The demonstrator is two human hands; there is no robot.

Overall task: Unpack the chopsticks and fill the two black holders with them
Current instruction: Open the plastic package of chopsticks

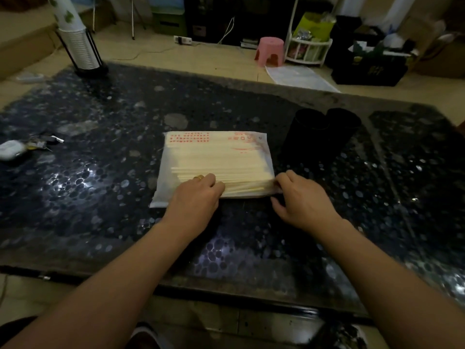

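The sealed pack of chopsticks (219, 162) lay flat just left of the two black holders (324, 132), its sticks running left to right. The left hand (195, 197) pressed flat on the pack's near edge. The right hand (299, 197), nearer the holders, pinched the pack's near right corner, where it would likely be torn open.

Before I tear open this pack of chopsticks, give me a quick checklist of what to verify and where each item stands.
1. Pack of chopsticks flat on the table: ok.
2. Left hand pinning the pack's near edge: ok.
3. Right hand at the pack's near right corner: ok; a firm pinch, cannot tell.
4. Pack already open: cannot tell.
5. Two black holders upright beside the pack: ok.
6. Holders empty: cannot tell, too dark.
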